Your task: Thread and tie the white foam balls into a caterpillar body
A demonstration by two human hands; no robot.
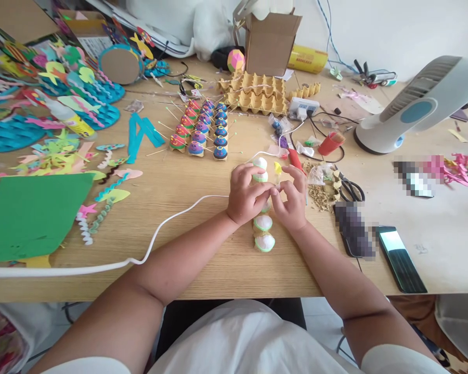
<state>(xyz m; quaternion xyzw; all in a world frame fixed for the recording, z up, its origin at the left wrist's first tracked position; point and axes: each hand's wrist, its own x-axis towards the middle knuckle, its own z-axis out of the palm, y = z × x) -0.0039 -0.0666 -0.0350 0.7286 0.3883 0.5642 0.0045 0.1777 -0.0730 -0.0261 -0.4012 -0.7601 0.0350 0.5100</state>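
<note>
My left hand [246,193] and my right hand [292,201] meet above the table, their thumbs and fingertips pinched close together. Between them shows a small yellow piece [277,167] with something pale and see-through below it, by my right fingers. What my left fingertips pinch is too small to make out. Under and behind the hands runs a strip of egg-carton cups topped with white domes [263,223] with pale green rims. My left hand partly covers this row.
Rows of decorated egg-carton cups [198,136] with pins stand behind, before an egg carton [255,93]. To the right are black scissors [351,188], a red cup [331,143], a phone [401,259] and a fan [413,98]. A white cable [156,239] crosses the left; paper cutouts [62,158] lie beyond.
</note>
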